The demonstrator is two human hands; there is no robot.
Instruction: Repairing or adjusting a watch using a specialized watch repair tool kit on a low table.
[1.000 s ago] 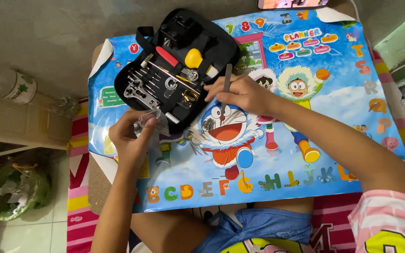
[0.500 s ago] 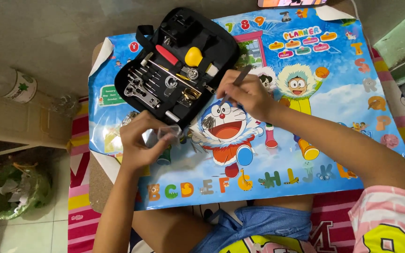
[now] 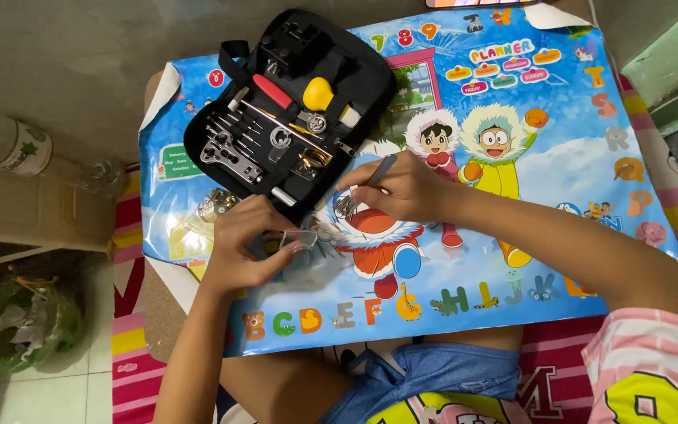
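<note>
Now, take the open black tool case (image 3: 292, 110) as your landmark. It lies on the colourful cartoon poster (image 3: 543, 157) that covers the low table, and it is full of small metal tools, with a red handle and a yellow knob among them.

Your right hand (image 3: 402, 188) is just below the lower right edge of the case, resting on the poster. Its fingers are pressed together in a pinch around a slim grey metal tool (image 3: 380, 170) — it looks like tweezers, but the shape is too small to be sure. The tip of the tool points down to the left, toward a small metal piece (image 3: 344, 206) on the poster; I cannot tell if they touch.

Your left hand (image 3: 249, 247) is just below the lower corner of the case. Its thumb and fingers curl and pinch a small clear plastic box (image 3: 300, 238), which sits on the poster between your two hands.

A silver watch (image 3: 215, 204) lies on the poster just beside the lower left edge of the case, near your left hand but not touched.

Well to the left of the case, off the table, a plastic bottle (image 3: 21, 149) lies against the wall.
</note>
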